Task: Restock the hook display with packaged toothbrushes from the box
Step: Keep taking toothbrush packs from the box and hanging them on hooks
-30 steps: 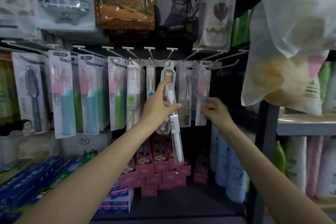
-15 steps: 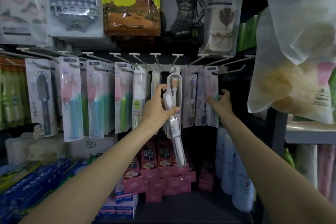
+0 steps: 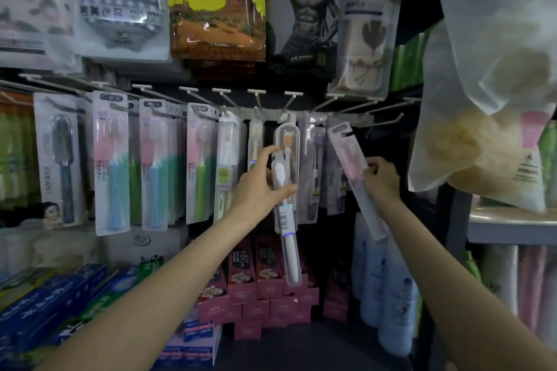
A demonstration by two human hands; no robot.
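left hand [image 3: 259, 187] at frame centre pinching clear toothbrush case [image 3: 287, 205] between thumb and fingers | right hand [image 3: 382, 178] right of centre gripping tilted pink toothbrush pack [image 3: 354, 178], fingers curling round its edge

Shop: stocked hook display [image 3: 301, 114], shelves.

Frame centre: clear capsule-shaped toothbrush pack [image 3: 288, 190], white brush inside, barcode sticker midway, hanging near upright, bottom tilted slightly right, gripped at its upper half by left hand [image 3: 259, 187]. Centre right: flat clear pack with pinkish brush [image 3: 355, 178], tilted, top toward the hooks, bottom swung lower right, pinched by right hand [image 3: 381, 179]. Hook display [image 3: 301, 113] spans mid-frame; pink, blue and green packs hang left.
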